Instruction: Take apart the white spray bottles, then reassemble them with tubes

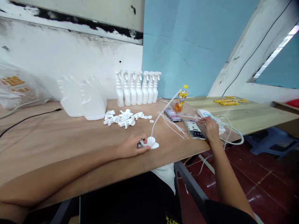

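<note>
My left hand (133, 145), a ring on one finger, is closed around a white trigger spray head (151, 143) lying on the table with its round collar facing up. A thin white dip tube (158, 117) rises from the collar and leans to the right. Over by the phone (195, 130), my right hand (211, 128) reaches out with its fingers stretched toward the screen's upper edge; whether a fingertip touches it I cannot tell. Several loose spray heads (126, 118) lie in a pile beyond my left hand, beside small white washers (151, 121).
Several white spray bottles (133, 90) stand in a row at the wall, right of large white jugs (93, 102). A drink bottle (181, 99), loose tubes (174, 128), a white power strip (209, 115) and cables surround the phone. A blue stool (273, 141) stands at right.
</note>
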A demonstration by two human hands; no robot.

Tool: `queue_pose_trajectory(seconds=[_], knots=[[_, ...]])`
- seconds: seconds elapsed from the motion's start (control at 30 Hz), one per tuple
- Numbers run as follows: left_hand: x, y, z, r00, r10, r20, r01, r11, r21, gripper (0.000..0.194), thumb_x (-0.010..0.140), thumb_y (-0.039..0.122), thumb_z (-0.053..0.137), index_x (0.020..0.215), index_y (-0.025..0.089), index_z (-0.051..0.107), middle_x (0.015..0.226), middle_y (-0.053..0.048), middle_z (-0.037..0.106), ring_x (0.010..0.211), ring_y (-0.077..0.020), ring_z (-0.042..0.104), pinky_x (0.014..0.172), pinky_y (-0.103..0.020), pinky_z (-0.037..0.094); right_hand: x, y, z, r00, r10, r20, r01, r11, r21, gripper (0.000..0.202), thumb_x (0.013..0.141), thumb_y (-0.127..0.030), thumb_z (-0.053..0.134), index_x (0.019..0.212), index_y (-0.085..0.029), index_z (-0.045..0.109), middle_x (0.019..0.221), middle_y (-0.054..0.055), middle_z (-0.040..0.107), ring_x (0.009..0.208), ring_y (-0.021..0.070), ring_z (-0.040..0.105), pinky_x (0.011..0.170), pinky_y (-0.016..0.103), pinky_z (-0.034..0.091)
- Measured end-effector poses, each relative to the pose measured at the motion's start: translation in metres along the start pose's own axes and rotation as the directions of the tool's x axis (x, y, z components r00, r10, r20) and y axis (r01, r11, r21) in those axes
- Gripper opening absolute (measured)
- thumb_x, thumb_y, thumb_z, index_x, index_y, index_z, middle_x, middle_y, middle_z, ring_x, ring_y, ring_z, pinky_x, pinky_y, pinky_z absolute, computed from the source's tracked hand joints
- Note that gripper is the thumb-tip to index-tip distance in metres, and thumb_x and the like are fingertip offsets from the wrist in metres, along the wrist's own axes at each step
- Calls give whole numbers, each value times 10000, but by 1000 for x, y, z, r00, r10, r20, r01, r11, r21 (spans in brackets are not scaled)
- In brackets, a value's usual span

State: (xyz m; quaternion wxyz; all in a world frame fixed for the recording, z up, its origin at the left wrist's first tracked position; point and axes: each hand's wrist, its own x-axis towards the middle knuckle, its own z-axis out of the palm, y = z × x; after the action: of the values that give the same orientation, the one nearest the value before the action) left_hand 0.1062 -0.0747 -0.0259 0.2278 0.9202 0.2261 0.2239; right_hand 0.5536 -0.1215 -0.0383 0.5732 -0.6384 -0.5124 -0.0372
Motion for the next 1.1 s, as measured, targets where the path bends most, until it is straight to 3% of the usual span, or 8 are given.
queue_pose_trajectory(seconds=[0.13,0.43,0.7,1.1], knots=[[0,-1,1,1000,0,-8,0,1000,-6,343,927,558,596,931,218,546,791,22,623,683,-149,560,649,-279,389,-1,-4,-4,999,-25,-32,22,996,-86,652,1017,-639,243,724,-222,650,694,137,724,779,291,695,832,447,518],[0,2,-1,1000,13,-12,-13,1000,-16,314,934,518,602,932,209,548,783,19,617,666,-144,546,647,-280,387,0,-3,-4,1000,1,13,0,994,-108,684,1002,-685,245,702,-221,648,638,122,715,709,276,689,802,434,513],[0,-1,1,1000,1,-11,-1,1000,-7,336,921,551,604,928,220,550,766,24,617,662,-149,557,645,-277,395,-1,-2,-3,995,5,-98,-15,995,-94,683,1017,-651,242,659,-220,632,602,116,680,641,260,673,749,429,523],[0,5,-2,999,-26,26,27,999,-47,289,928,496,595,906,216,528,785,20,600,671,-143,533,646,-271,378,-4,-5,-3,1000,0,-32,-1,1000,-23,656,1025,-625,270,753,-199,688,763,135,742,745,251,684,791,400,521]])
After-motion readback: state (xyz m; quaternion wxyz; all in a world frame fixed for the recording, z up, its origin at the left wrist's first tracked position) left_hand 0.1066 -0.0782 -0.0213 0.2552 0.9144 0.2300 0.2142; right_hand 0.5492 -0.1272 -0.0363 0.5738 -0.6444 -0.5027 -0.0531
